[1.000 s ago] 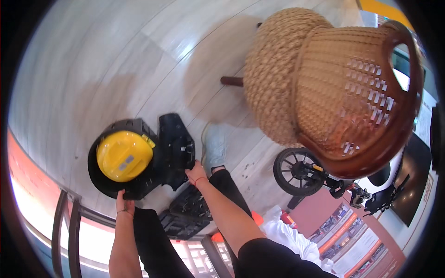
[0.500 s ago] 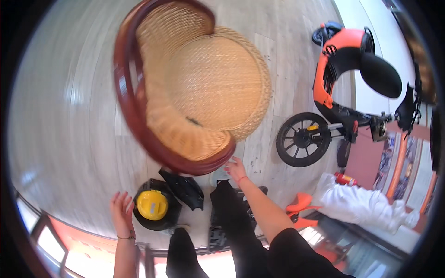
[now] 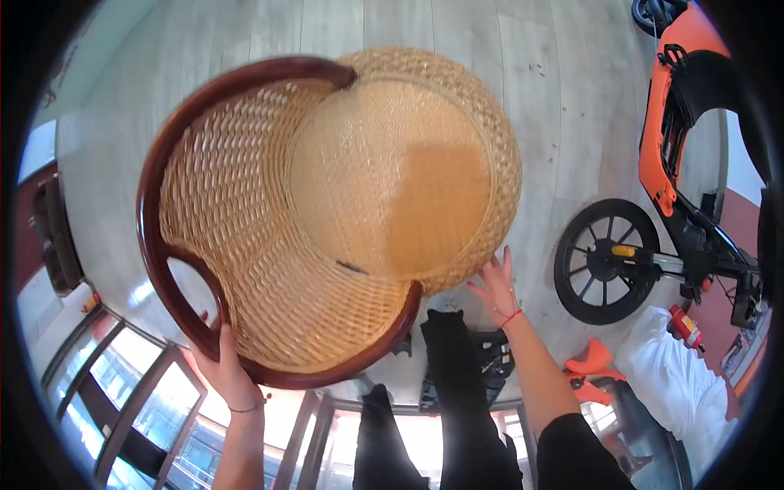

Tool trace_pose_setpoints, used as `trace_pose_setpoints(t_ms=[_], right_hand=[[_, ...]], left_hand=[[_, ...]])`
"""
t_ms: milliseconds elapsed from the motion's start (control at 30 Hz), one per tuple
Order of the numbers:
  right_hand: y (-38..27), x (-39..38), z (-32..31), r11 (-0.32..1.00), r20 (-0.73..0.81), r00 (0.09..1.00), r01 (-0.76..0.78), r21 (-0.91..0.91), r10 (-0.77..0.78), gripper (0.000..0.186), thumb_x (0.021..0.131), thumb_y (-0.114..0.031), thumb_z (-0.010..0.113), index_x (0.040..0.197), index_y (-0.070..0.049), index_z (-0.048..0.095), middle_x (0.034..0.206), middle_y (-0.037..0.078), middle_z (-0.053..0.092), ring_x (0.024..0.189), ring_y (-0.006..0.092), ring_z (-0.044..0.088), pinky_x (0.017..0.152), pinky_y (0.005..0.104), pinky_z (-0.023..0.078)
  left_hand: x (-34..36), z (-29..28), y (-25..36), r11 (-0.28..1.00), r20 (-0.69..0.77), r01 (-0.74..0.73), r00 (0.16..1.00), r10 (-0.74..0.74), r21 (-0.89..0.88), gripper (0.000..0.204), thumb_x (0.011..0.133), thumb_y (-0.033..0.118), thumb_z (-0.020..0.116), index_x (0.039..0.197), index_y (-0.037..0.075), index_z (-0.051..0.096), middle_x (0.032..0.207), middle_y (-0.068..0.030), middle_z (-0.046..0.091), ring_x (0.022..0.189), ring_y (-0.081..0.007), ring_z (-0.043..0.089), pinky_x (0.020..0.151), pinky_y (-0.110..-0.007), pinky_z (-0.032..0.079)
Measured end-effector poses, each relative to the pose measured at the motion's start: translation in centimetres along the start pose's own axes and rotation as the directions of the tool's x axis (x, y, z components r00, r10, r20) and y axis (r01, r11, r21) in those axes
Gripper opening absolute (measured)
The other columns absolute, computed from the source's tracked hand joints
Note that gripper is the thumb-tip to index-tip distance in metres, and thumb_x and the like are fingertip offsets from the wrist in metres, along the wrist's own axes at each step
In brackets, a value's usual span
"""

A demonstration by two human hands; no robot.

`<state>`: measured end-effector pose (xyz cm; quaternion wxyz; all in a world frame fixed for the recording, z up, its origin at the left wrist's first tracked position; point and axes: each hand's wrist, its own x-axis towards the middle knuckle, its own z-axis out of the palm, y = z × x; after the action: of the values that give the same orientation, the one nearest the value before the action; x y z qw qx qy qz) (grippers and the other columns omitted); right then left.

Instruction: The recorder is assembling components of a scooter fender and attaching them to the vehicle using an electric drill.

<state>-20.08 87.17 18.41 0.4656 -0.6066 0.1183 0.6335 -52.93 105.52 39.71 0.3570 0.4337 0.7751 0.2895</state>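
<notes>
A round woven wicker chair with a dark red-brown curved wooden rim (image 3: 327, 212) fills the middle of the head view, tipped so that its pale round seat faces the camera, above the light grey plank floor (image 3: 523, 73). The left hand (image 3: 222, 363) is closed around the lower left of the wooden rim, fingers wrapped over the rail where it bends towards the armrest opening. The right hand (image 3: 495, 286) is flat and spread, fingers fanned, its fingertips at the lower right edge of the woven seat; whether it presses on the weave or only lies just beside it cannot be told. A thin red cord circles that wrist.

Below the chair, between the two forearms, the person's dark trouser legs (image 3: 457, 384) reach down to the floor, with a black flat object (image 3: 490, 359) partly hidden behind them. To the right stands an orange and black small-wheeled scooter (image 3: 670, 163), its black spoked wheel (image 3: 606, 261) near the right hand. A white cloth bundle (image 3: 678, 367) and an orange piece (image 3: 592, 359) lie at the lower right. Glass panels in dark frames (image 3: 139, 392) run along the lower left.
</notes>
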Motion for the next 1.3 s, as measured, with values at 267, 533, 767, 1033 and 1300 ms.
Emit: trace_pose_setpoints(t_ms=[267,533,767,1033,1300], right_hand=[[2.5,4.8,0.9,0.854,-0.022,0.957,0.246,-0.458,-0.288,0.12,0.071,-0.024,0.077,0.135,0.007,-0.019,0.145,0.024,0.005,0.135,0.0291,0.014,0.111,0.0359,0.015],[1.7,6.0,14.4,0.75,-0.066,0.981,0.096,-0.654,-0.183,0.13,0.067,-0.045,0.076,0.131,0.014,-0.021,0.139,0.041,-0.002,0.134,0.0457,0.014,0.11,0.0368,0.02],[-0.4,7.1,14.0,0.778,-0.06,0.985,0.087,-0.623,-0.159,0.129,0.066,-0.045,0.076,0.131,0.016,-0.019,0.141,0.038,0.004,0.134,0.042,0.013,0.11,0.0372,0.018],[-0.6,8.3,13.9,0.702,-0.05,0.998,-0.005,-0.712,-0.044,0.14,0.059,-0.05,0.079,0.131,0.01,-0.026,0.14,0.038,0.007,0.133,0.0412,0.018,0.11,0.0364,0.021],[-2.2,6.9,16.7,0.808,-0.178,0.975,0.001,-0.589,-0.13,0.137,0.055,-0.036,0.084,0.135,0.007,-0.018,0.141,0.035,0.006,0.13,0.0439,0.023,0.109,0.0395,0.025]], left_hand=[[2.0,1.3,-1.6,0.997,-0.109,-0.014,0.994,0.021,0.071,0.035,0.087,0.014,0.059,0.114,-0.003,0.047,0.106,-0.0089,0.052,0.095,-0.0164,0.051,0.087,-0.03,0.04],[13.7,-5.2,-1.2,0.992,0.088,-0.072,0.994,0.063,0.106,0.027,0.089,0.018,0.056,0.106,-0.003,0.054,0.097,-0.0076,0.06,0.086,-0.0157,0.055,0.074,-0.029,0.045],[16.2,-4.5,-2.0,0.969,-0.087,-0.144,0.983,0.165,0.203,0.026,0.087,0.016,0.06,0.102,-0.004,0.054,0.092,-0.0072,0.057,0.08,-0.014,0.053,0.073,-0.028,0.045],[15.7,-3.9,-1.5,0.969,-0.119,-0.133,0.98,0.16,0.207,0.029,0.088,0.017,0.059,0.106,-0.004,0.051,0.094,-0.0054,0.055,0.082,-0.0135,0.052,0.074,-0.027,0.043],[16.4,-4.9,-0.4,0.997,-0.118,-0.032,0.992,0.041,0.07,0.041,0.087,0.019,0.057,0.118,-0.005,0.05,0.11,-0.0134,0.058,0.094,-0.022,0.057,0.083,-0.034,0.046]])
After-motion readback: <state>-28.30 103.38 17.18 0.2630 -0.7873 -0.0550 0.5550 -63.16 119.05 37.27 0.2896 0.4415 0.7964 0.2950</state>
